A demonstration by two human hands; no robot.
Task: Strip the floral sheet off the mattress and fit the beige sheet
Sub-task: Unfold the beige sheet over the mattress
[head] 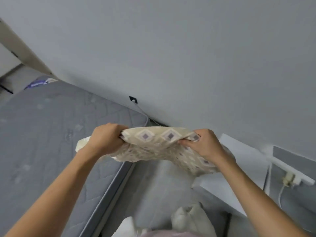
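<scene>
1. I hold the folded beige sheet [159, 147], patterned with pale diamonds around purple squares, up in front of me with both arms stretched out

2. My left hand [106, 139] is clenched round the sheet's left end, fingers curled over the top edge and bunching the cloth

3. My right hand [204, 144] pinches the right end, thumb underneath and fingers folded over the top, with the rest of the folded cloth hanging down beneath my wrist

4. The sheet is clear of the bed, held in the air over the gap between the mattress [51, 142] and the white furniture [239, 151] on my right

5. The mattress lies bare to my left, its grey quilted top uncovered, one long side against the pale wall [171, 48], a purple label [36, 83] near its far corner

6. A small black wall socket [133, 99] sits low on the wall just beyond the mattress, with a thin cord running down from it

7. A white plug and cable [289, 179] hang at the right, by the edge of the white furniture

8. A crumpled heap of pale cloth [189, 218] lies on the floor near my feet; whether it is the floral sheet I cannot tell
</scene>
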